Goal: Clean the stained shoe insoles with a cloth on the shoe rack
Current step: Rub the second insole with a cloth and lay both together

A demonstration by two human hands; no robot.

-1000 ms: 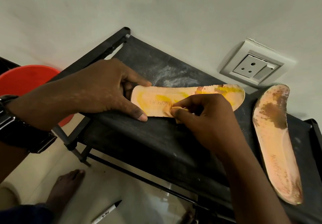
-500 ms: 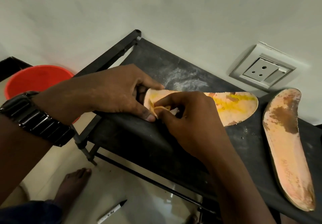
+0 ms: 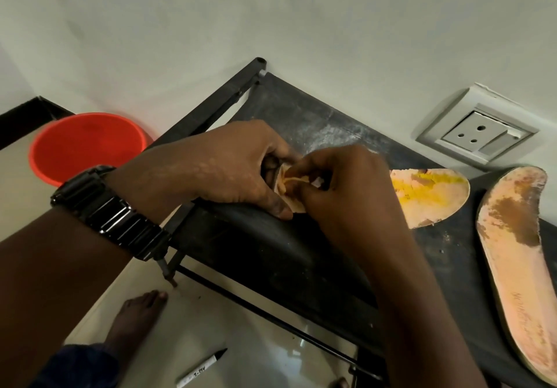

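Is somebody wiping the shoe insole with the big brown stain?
No, the brown-stained insole lies untouched; the left hand holds the yellow-stained insole and the right hand pinches the cloth on it.

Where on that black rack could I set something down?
Front strip of the rack, between its near edge and the yellow-stained insole, and the dusty back corner by the wall. The gap before the brown-stained insole is narrow. Crowded where left hand and right hand meet at the cloth.

Head view close above rack [image 3: 271,252], seemingly tilted
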